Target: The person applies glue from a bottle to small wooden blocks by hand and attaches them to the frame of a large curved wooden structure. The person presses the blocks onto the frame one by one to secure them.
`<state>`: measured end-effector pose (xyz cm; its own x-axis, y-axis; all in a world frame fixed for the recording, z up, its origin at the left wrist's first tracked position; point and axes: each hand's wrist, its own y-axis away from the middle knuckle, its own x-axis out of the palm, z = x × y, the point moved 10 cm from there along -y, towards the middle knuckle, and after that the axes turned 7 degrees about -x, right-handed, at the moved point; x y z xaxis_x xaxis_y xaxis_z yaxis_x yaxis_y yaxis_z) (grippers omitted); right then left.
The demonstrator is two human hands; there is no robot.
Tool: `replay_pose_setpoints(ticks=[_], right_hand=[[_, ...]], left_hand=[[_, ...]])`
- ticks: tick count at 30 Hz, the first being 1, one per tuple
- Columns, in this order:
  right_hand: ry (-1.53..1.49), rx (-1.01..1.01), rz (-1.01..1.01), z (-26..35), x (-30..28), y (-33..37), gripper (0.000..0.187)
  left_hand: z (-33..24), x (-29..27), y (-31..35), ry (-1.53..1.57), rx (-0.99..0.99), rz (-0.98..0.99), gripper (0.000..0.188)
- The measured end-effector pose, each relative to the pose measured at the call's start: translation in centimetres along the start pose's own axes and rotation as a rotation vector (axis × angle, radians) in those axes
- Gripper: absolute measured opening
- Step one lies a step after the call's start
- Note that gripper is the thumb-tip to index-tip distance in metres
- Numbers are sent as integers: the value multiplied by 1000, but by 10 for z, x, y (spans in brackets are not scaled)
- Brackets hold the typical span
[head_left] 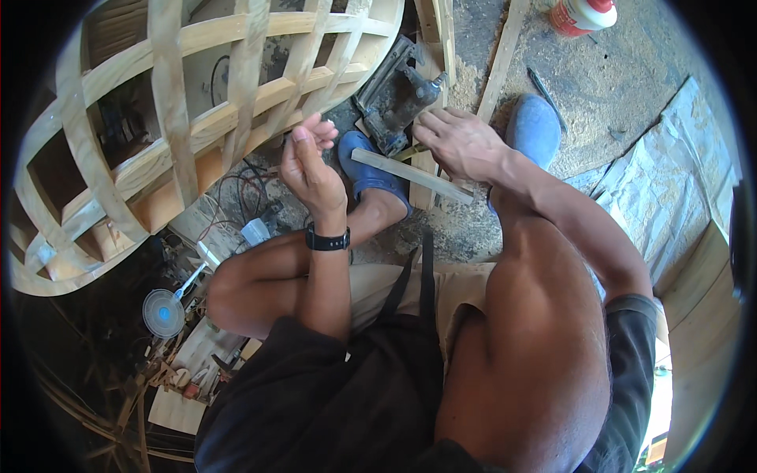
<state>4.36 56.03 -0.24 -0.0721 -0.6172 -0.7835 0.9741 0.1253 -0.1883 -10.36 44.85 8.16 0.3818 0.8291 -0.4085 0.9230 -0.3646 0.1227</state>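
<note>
My left hand (315, 169) is raised with the palm turned inward. Its fingers are loosely bent and apart, nothing in them, and a black watch (327, 239) circles the wrist. My right hand (464, 144) is bent over close to a dark metal, vise-like tool (398, 94) on the floor. Its fingers are curled and their tips are hidden, so what they grip cannot be made out. A thin yellowish-green piece (408, 152) shows just left of those fingers. Below both hands a short pale wood strip (414, 175) lies slantwise, over my left clog and a longer board (424, 189).
A large curved wooden lattice frame (236, 110) fills the upper left. A long wood batten (503, 59), a white-and-red bottle (582, 16) and a dark slender tool (547, 96) lie on the sawdust-strewn floor. Crumpled sheeting (662, 181) is at right, a small fan (164, 313) at left.
</note>
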Motion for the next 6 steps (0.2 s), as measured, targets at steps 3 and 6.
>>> replay_pose_setpoints(ticks=[3, 6], right_hand=[[175, -31, 5, -7, 39, -24, 35], [236, -64, 215, -13, 96, -54, 39]], left_hand=[[12, 3, 9, 7, -18, 51, 42], [19, 9, 17, -39, -60, 117, 40]])
